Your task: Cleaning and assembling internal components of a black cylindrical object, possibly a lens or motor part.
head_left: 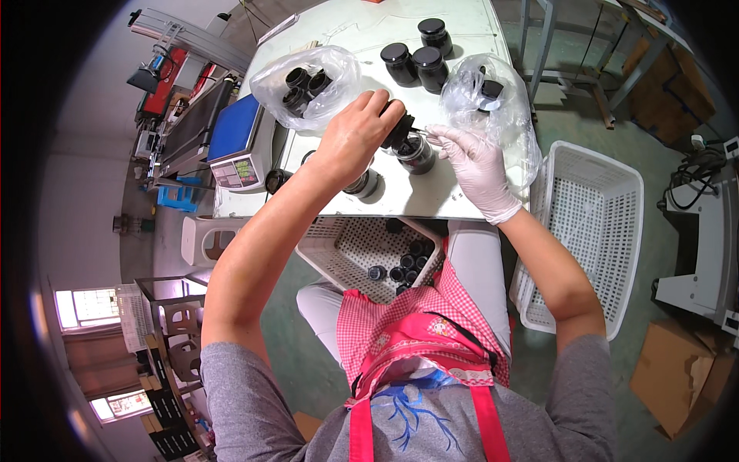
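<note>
My bare left hand (356, 137) grips a small dark jar (400, 131), tilted above an open glass jar (416, 159) with dark contents, standing near the table's front edge. My right hand (476, 169), in a white glove, pinches a thin light-coloured tool (420, 130). The tool reaches toward the tilted jar's mouth; its tip is hard to make out. Another glass jar (363, 185) stands beside my left forearm, partly hidden by it. Farther left, a dark jar (277, 182) is by the table edge.
Black-lidded jars (399, 65) stand at the back. Dark jars sit in a clear bag (265, 81) on the left; another clear bag (466, 75) lies right. A blue-topped scale (235, 132) adjoins the table. One basket (327, 250) holds jars beneath; another basket (627, 231) stands right.
</note>
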The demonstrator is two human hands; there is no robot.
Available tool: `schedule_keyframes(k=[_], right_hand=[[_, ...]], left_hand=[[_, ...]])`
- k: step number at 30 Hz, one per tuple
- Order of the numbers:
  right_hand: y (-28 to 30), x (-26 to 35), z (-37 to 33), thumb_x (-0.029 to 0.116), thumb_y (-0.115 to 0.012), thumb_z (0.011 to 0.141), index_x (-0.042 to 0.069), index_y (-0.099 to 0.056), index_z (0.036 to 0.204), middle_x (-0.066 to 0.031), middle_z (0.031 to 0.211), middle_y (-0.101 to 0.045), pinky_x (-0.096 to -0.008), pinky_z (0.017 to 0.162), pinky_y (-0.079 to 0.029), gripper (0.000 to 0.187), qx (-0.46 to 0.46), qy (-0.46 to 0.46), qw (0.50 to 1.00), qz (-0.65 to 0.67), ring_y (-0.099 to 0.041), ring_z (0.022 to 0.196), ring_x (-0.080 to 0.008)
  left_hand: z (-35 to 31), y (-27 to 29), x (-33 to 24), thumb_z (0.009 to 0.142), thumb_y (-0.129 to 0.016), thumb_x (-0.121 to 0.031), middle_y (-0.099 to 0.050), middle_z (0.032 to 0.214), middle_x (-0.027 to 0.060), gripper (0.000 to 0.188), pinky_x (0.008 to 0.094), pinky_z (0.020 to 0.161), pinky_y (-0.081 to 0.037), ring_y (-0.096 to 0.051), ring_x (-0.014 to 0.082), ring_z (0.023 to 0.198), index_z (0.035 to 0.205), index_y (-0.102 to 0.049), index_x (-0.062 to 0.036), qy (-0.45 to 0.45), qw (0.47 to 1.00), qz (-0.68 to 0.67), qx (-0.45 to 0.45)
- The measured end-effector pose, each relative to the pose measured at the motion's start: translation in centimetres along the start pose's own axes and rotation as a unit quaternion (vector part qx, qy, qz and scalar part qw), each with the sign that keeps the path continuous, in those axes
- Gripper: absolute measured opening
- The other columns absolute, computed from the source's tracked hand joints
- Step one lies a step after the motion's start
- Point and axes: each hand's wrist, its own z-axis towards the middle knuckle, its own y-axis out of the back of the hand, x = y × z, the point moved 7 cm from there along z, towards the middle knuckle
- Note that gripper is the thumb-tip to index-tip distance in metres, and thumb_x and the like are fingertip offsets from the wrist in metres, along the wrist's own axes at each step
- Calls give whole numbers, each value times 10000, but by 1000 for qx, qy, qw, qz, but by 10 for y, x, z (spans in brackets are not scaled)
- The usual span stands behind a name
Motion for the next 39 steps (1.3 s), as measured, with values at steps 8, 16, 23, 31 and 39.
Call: schedule_keyframes(k=[8,16,23,31,39], right_hand=[[-7,-3,2,89,-612,1045,48,-761,1204,-70,1089,-782,-263,789,-560,222,52,-86,995,31,-688,866,-109],[-8,-24,0,102,-581,1068,0,-718,1256,-76,1168,-769,-258,816,-553,254,16,-157,978,140,-697,885,-125],[-33,-48,-6,177,-590,1074,-14,-690,1295,-101,1175,-762,-208,796,-497,308,-3,-307,883,354,-654,901,-76],[-23,-33,2,151,-595,1066,-37,-710,1251,-93,1065,-781,-227,795,-530,288,67,-317,904,279,-646,820,-79],[-6,-9,11,73,-586,1051,18,-735,1247,-63,1055,-786,-249,789,-550,252,95,-110,988,51,-709,924,-99]], left_hand=[[-3,-2,0,739,-677,62,-560,1165,130,502,420,928,-554,-583,325,1157,1207,-542,-57,-3,1000,15,10],[-2,-5,3,750,-634,83,-548,1160,136,501,458,872,-559,-588,361,1130,1220,-534,-58,3,1000,-11,-1],[-3,-6,5,740,-637,94,-543,1177,131,517,457,874,-562,-585,360,1139,1223,-532,-61,10,1000,-11,-3],[-2,-5,3,756,-628,86,-546,1178,133,506,457,869,-568,-581,363,1151,1232,-538,-60,1,1000,-14,1],[-6,-9,4,780,-661,40,-561,1154,135,439,428,907,-565,-588,331,1149,1192,-544,-57,0,1000,5,25]])
